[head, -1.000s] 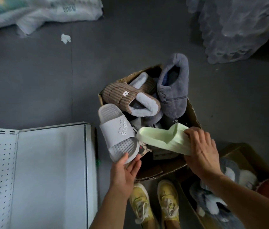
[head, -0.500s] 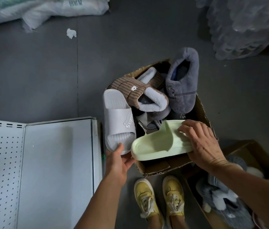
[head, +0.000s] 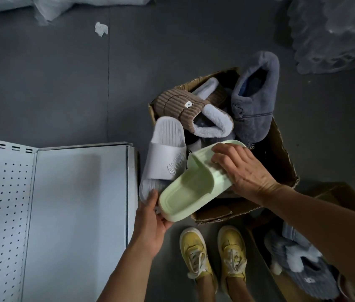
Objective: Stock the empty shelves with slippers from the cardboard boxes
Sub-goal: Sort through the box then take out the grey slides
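Your right hand (head: 245,171) grips the strap end of the pale green slide (head: 196,184), which juts over the near-left corner of the cardboard box (head: 281,162). Your left hand (head: 153,219) pinches the near end of the white slide (head: 163,158), fingers also touching the green slide's near end. The shelf (head: 78,214) lies bare just beside the box's left edge. Lifting both together may drag out the brown corduroy slipper (head: 185,110) resting against the white one.

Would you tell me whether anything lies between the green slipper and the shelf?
Only the left hand and the white slipper it holds lie between the green slipper and the shelf.
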Demonstrator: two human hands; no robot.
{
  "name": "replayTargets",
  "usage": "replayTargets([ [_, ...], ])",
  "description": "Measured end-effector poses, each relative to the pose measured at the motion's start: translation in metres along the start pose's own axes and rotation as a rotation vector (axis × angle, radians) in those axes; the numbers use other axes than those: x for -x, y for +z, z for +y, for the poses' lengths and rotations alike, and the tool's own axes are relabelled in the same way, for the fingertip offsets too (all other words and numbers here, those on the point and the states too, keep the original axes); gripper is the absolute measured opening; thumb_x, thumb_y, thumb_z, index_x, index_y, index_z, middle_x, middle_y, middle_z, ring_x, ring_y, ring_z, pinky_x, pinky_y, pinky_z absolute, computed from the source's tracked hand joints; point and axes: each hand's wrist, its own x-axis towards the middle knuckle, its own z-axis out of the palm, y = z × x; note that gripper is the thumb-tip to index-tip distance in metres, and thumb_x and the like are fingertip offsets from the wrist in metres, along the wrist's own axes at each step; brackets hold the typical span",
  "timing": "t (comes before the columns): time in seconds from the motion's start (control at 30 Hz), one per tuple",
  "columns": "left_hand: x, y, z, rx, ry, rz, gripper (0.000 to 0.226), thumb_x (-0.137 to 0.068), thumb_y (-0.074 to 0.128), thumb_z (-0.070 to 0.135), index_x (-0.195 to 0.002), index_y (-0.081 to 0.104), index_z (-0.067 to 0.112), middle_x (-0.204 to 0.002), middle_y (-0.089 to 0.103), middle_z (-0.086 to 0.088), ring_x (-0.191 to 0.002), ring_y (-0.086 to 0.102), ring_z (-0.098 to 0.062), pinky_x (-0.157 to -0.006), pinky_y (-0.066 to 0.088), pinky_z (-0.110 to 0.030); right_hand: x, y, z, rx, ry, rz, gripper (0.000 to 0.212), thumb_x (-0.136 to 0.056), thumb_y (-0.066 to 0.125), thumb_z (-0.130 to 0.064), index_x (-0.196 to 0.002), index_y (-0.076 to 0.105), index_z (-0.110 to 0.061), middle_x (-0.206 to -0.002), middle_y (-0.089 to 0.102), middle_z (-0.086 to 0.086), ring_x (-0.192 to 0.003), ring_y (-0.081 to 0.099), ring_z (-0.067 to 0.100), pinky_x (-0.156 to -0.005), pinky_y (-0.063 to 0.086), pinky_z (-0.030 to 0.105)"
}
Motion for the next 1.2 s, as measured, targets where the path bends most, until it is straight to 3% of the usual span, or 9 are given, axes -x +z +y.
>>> replayTargets([
  [0.1, 0.005, -0.007, -0.003, 0.003, -0.005, -0.077, 0.045, -0.091, 0.054, 0.042, -0.124, 0.060, 0.011, -0.117, 0.069, -0.016, -0.104, 0.068, -0.030, -0.067, 0.060, -0.041, -0.005, 0.005, -0.006, 0.001, -0.010, -0.016, 0.084, -0.059, 0.087, -0.031, -0.125, 0.039, -0.011, -0.132, 0.039, 0.011, -0.114, 0.048, 0.031, -0.092, 0.046, 0.045],
  [0.2, 0.007, -0.012, -0.004, 0.013, 0.003, -0.093, 0.046, -0.085, 0.060, 0.039, -0.122, 0.060, 0.012, -0.111, 0.071, -0.015, -0.097, 0.071, -0.027, -0.065, 0.059, -0.039, -0.009, 0.008, -0.009, 0.007, -0.021, -0.046, 0.088, -0.056, 0.087, -0.034, -0.126, 0.040, -0.010, -0.132, 0.038, 0.011, -0.112, 0.050, 0.033, -0.092, 0.045, 0.044],
  [0.4, 0.004, -0.014, -0.014, -0.043, 0.102, 0.015, 0.009, -0.089, 0.059, 0.007, -0.093, 0.064, 0.002, -0.075, 0.071, -0.008, -0.067, 0.071, -0.014, -0.050, 0.055, -0.026, -0.011, 0.019, -0.009, 0.060, 0.031, -0.082, 0.094, -0.054, 0.086, -0.040, -0.132, 0.038, -0.015, -0.135, 0.040, 0.009, -0.114, 0.047, 0.029, -0.091, 0.041, 0.041],
  [0.47, 0.002, -0.014, -0.019, -0.038, 0.146, 0.059, 0.005, -0.089, 0.058, 0.003, -0.091, 0.062, 0.000, -0.074, 0.070, -0.010, -0.064, 0.070, -0.013, -0.049, 0.055, -0.025, -0.007, 0.023, -0.009, 0.046, 0.095, -0.080, 0.097, -0.056, 0.085, -0.037, -0.137, 0.036, -0.018, -0.137, 0.041, 0.009, -0.117, 0.047, 0.030, -0.094, 0.042, 0.042],
  [0.57, 0.001, -0.016, -0.028, -0.010, 0.188, 0.097, 0.019, -0.087, 0.060, 0.002, -0.105, 0.060, -0.003, -0.085, 0.069, -0.014, -0.068, 0.071, -0.015, -0.051, 0.055, -0.026, 0.004, 0.029, -0.012, -0.071, 0.316, -0.019, 0.096, -0.065, 0.080, -0.020, -0.145, 0.028, -0.017, -0.144, 0.035, 0.012, -0.126, 0.039, 0.031, -0.102, 0.038, 0.045],
  [0.73, 0.002, -0.020, -0.036, 0.099, 0.226, 0.155, 0.013, -0.092, 0.055, 0.006, -0.099, 0.065, 0.003, -0.083, 0.073, -0.009, -0.070, 0.072, -0.014, -0.052, 0.057, -0.026, 0.029, 0.040, -0.009, -0.507, 0.979, 0.058, 0.070, -0.082, 0.059, -0.002, -0.145, 0.030, -0.015, -0.140, 0.036, 0.012, -0.126, 0.038, 0.029, -0.102, 0.037, 0.039],
  [0.9, -0.008, -0.025, -0.029, 0.248, 0.246, 0.230, 0.019, -0.093, 0.056, 0.012, -0.110, 0.064, 0.007, -0.099, 0.069, -0.009, -0.083, 0.069, -0.014, -0.057, 0.058, -0.025, 0.043, 0.042, -0.010, -0.705, 1.089, -0.138, 0.018, -0.092, 0.049, -0.005, -0.103, 0.056, -0.018, -0.093, 0.056, -0.002, -0.081, 0.054, 0.010, -0.066, 0.041, 0.021],
  [1.1, -0.029, -0.010, -0.011, 0.322, 0.260, 0.184, 0.015, -0.093, 0.057, 0.018, -0.101, 0.066, 0.008, -0.092, 0.073, -0.003, -0.085, 0.070, -0.012, -0.060, 0.057, -0.020, 0.061, 0.065, -0.003, -0.599, 1.017, -0.641, 0.027, -0.091, 0.052, -0.011, -0.117, 0.056, -0.015, -0.106, 0.061, 0.005, -0.093, 0.060, 0.020, -0.081, 0.052, 0.034],
  [1.2, -0.044, 0.001, -0.009, 0.332, 0.246, 0.153, 0.016, -0.092, 0.060, 0.017, -0.103, 0.064, 0.006, -0.094, 0.072, -0.004, -0.087, 0.070, -0.014, -0.060, 0.058, -0.022, 0.066, 0.076, 0.006, -0.539, 0.984, -0.693, 0.032, -0.090, 0.053, -0.015, -0.121, 0.053, -0.016, -0.113, 0.060, 0.008, -0.100, 0.058, 0.023, -0.087, 0.052, 0.038],
])
